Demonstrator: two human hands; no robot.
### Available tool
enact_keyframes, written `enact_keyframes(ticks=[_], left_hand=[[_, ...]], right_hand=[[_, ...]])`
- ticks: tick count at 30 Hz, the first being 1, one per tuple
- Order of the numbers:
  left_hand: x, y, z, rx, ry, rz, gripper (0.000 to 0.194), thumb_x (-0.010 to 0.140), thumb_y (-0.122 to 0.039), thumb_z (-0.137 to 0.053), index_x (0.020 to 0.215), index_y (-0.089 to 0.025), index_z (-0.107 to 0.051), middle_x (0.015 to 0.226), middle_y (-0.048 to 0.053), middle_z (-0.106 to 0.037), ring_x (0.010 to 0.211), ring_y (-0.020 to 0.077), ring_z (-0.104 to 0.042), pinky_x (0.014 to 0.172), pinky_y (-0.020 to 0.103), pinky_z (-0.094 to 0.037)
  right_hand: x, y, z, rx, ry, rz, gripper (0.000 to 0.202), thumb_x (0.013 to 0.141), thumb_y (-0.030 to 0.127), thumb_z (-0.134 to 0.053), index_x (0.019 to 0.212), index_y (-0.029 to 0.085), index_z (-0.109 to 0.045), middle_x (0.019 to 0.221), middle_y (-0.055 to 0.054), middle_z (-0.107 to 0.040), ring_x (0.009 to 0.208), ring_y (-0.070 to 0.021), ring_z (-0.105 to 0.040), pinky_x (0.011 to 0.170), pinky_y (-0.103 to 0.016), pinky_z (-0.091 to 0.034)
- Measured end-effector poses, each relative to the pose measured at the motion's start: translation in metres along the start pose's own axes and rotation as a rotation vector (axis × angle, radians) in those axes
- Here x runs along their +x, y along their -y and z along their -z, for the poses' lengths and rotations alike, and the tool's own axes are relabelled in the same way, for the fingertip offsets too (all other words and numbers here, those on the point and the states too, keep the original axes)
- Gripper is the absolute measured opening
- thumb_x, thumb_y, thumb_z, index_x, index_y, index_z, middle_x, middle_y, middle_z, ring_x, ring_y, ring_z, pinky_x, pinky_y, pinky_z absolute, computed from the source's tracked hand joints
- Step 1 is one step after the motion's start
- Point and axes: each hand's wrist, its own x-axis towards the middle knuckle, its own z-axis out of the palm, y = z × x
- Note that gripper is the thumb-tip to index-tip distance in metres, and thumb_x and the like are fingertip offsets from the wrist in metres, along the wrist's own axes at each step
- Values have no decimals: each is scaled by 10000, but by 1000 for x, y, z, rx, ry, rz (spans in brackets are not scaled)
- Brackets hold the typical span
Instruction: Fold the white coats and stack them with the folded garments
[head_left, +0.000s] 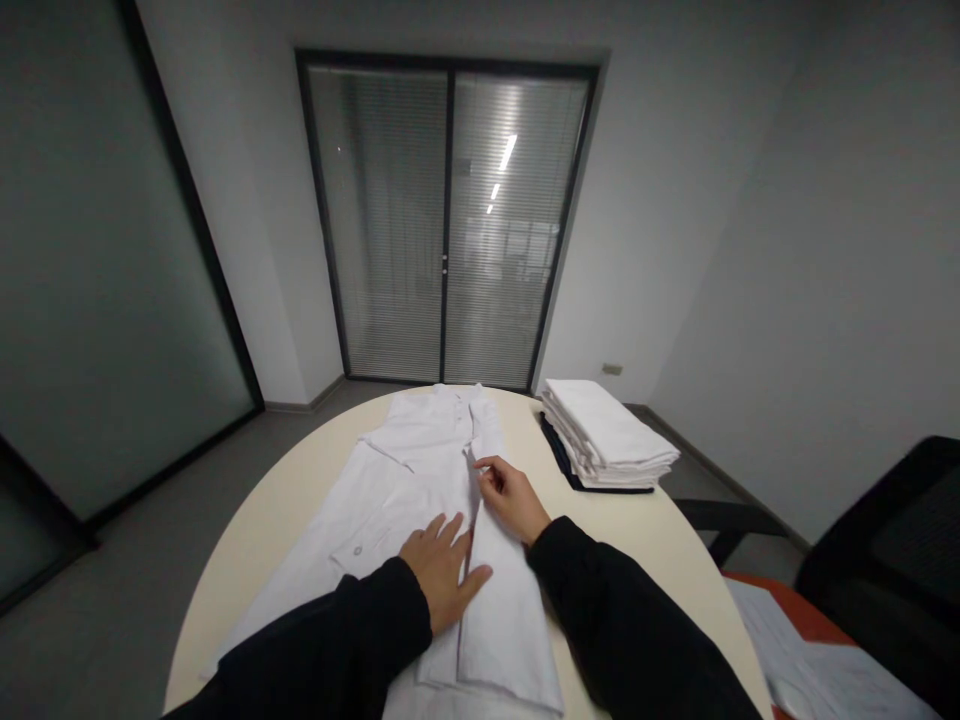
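Note:
A white lab coat (379,510) lies spread on the round table, with a button and a slanted pocket-like seam on its left part. Its right side is folded inward, and a long strip of cloth, perhaps a sleeve, runs down toward the near edge. My left hand (439,570) rests flat on the coat, fingers spread, beside that folded strip. Slightly farther off and to the right, my right hand (510,497) has its fingers curled in a pinch at the fold's upper edge. The fingertips partly hide the cloth there.
A stack of folded white garments (607,430) sits on a dark cloth (559,450) at the table's right. The cream round table (247,545) has a curved edge. A black chair (877,560) with white papers (795,640) on its orange seat stands at right. Glass doors (446,230) are behind.

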Motion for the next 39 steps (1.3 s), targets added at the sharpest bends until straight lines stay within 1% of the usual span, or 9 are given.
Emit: enact_keyframes(ticks=[6,14,18,22,25,28,30,34,39], left_hand=[[7,-3,-1,-25,-55,80,419,913,-427,-376,1078,-146,-639,1389,108,-493,1300,353,-400,1017,483,-387],[9,0,-12,54,-6,52,394,852,-286,-415,1088,-96,-668,1456,117,-408,1327,360,-354,1007,483,-409],[8,-3,-6,51,-15,62,386,822,-265,-455,1106,-81,-639,1413,145,-443,1303,342,-375,986,457,-429],[6,-12,8,59,-86,66,311,776,-227,-525,1055,-109,-596,1133,145,-582,1080,301,-517,840,416,-486],[4,-19,14,8,-43,-215,187,793,-285,-596,933,-163,-578,976,74,-605,957,247,-538,816,373,-468],[2,-22,10,-75,39,-650,353,790,-433,-652,1048,-212,-557,1087,41,-594,973,219,-534,794,327,-449],[1,-22,5,-104,46,-828,476,788,-540,-628,1151,-245,-540,1203,44,-558,1004,226,-532,771,330,-440],[-1,-23,-5,-100,27,-934,495,796,-631,-569,1138,-274,-579,1152,31,-586,951,222,-548,704,332,-418],[-2,-26,-17,-81,-3,-911,291,819,-514,-591,862,-228,-624,851,4,-638,755,171,-557,600,313,-388]], right_hand=[[-5,-6,-9,-26,141,-1,236,898,346,-498,1006,175,-621,669,30,-535,610,-106,-475,590,-223,-377],[-8,-1,-10,-113,226,32,239,916,330,-485,1057,190,-618,741,6,-608,652,-122,-541,644,-241,-423],[-14,0,-9,-271,247,159,285,909,289,-487,1163,211,-589,1016,-62,-651,922,-184,-587,846,-323,-447],[-18,-3,-8,-351,265,228,386,938,269,-419,1311,190,-477,1228,-106,-589,1135,-210,-529,1003,-385,-398],[-19,-7,-6,-331,300,235,392,962,273,-362,1332,182,-453,1263,-107,-576,1163,-196,-525,1029,-379,-403],[-19,-11,-4,-289,313,274,390,969,268,-339,1332,187,-458,1292,-94,-570,1198,-182,-517,1053,-378,-400],[-19,-13,-2,-257,331,288,387,972,259,-326,1324,195,-474,1318,-82,-561,1229,-174,-505,1075,-381,-389],[-19,-14,0,-261,352,267,390,972,261,-318,1312,208,-501,1351,-63,-544,1277,-171,-471,1100,-389,-369],[-23,-4,1,-413,396,248,421,965,306,-333,1350,209,-475,1414,-76,-479,1337,-204,-394,1121,-430,-311]])
